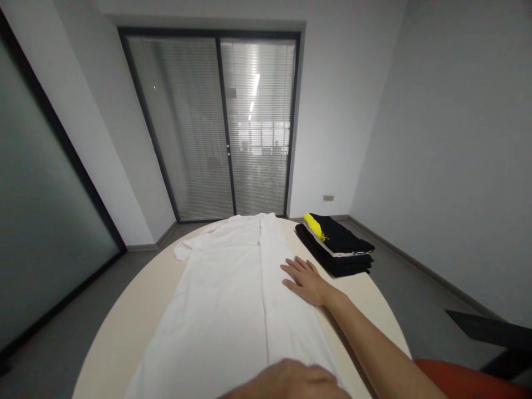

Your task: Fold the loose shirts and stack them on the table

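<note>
A long white garment (pixel 220 293) like a shirt lies spread out on a round cream table (pixel 124 316). A seam or front opening runs down its length, and a short sleeve (pixel 183 251) sticks out at its far left. My right hand (pixel 305 282) rests flat on the garment's right side, fingers stretched and spread, holding nothing. At the bottom edge of the view, my left hand (pixel 286 382) is over the near part of the garment. Only its back and knuckles show; the fingers are mostly hidden or cut off.
Folded clothes (pixel 336 244), mostly black with a yellow patch on top, are stacked at the table's far right. An orange-red chair seat (pixel 465 382) and a black chair part (pixel 490 327) stand at the lower right. Glass doors with blinds (pixel 199 138) are beyond the table.
</note>
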The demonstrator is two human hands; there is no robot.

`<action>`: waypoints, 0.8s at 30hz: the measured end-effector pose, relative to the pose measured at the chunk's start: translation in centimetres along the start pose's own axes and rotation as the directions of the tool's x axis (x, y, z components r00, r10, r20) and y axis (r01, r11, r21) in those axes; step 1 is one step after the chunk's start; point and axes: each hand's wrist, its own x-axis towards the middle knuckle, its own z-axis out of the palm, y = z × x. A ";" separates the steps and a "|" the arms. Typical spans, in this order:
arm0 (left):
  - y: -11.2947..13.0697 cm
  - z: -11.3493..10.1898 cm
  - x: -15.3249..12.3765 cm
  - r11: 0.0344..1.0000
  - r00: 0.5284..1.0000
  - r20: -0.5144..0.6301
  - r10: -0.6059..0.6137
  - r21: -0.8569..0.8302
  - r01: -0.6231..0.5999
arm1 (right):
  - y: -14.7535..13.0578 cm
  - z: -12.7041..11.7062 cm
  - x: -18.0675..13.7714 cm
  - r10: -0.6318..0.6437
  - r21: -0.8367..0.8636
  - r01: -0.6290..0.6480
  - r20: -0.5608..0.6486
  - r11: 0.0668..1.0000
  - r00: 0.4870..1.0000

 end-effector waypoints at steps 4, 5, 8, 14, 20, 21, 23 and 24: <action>-1.4 1.3 -2.9 0.962 0.999 -0.039 -0.001 0.273 0.012 | -0.6 -0.3 0.2 -0.068 -0.018 0.067 -0.034 0.998 0.997; -1.3 2.2 -3.3 0.952 0.999 -0.050 0.007 0.305 0.009 | -0.9 -0.4 0.2 -0.095 -0.008 0.095 -0.040 0.995 0.995; -1.0 4.0 -3.8 0.954 0.999 -0.036 -0.007 0.298 0.017 | -1.8 -0.1 0.3 -0.157 0.040 0.158 -0.030 0.987 0.987; -2.0 -1.2 -4.2 0.997 0.990 0.119 0.072 0.002 -0.073 | -2.3 0.6 0.0 -0.143 0.076 0.140 0.038 0.987 0.989; -2.8 -3.7 -6.2 0.997 0.997 0.073 -0.020 -0.076 0.026 | -2.5 0.5 0.0 -0.125 0.065 0.120 0.075 0.991 0.989; -2.8 -3.0 -6.4 0.992 0.999 0.048 -0.015 -0.122 0.021 | -2.5 0.4 0.0 -0.126 0.060 0.122 0.077 0.991 0.989; -2.6 -1.4 -6.7 0.971 1.000 0.007 -0.029 -0.238 0.030 | -2.5 0.2 0.0 -0.132 0.045 0.129 0.068 0.991 0.989; -2.5 -0.5 -6.8 0.953 0.998 -0.001 -0.055 -0.298 0.052 | -2.5 0.0 0.1 -0.137 0.035 0.135 0.059 0.990 0.989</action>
